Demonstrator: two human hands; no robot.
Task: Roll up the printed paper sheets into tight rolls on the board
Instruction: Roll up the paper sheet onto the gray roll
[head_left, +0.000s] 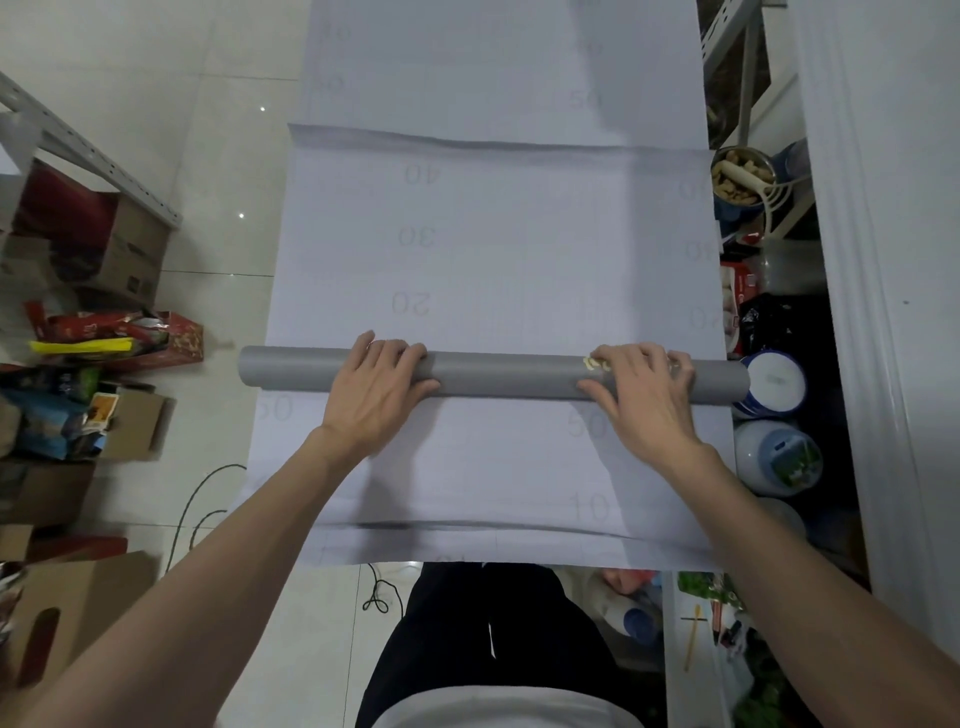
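Left hand (379, 387) and right hand (647, 392) both grip one grey roll (509, 375) (printed sheets (493, 234) beneath).

Board itself hidden: printed paper sheets (493, 234) cover it edge to edge, laid overlapping, seams across far and near parts. Faint grid and numbers 20, 30, 40, 50 on paper. Grey roll (509, 376) lies crosswise on sheets, left end past paper's edge. Around it, glossy tiled floor (218, 156). On floor at left: cardboard boxes (135, 249), red carton (176, 338), black cable (197, 499). White tubs (776, 382) stand just beside sheets' right edge.
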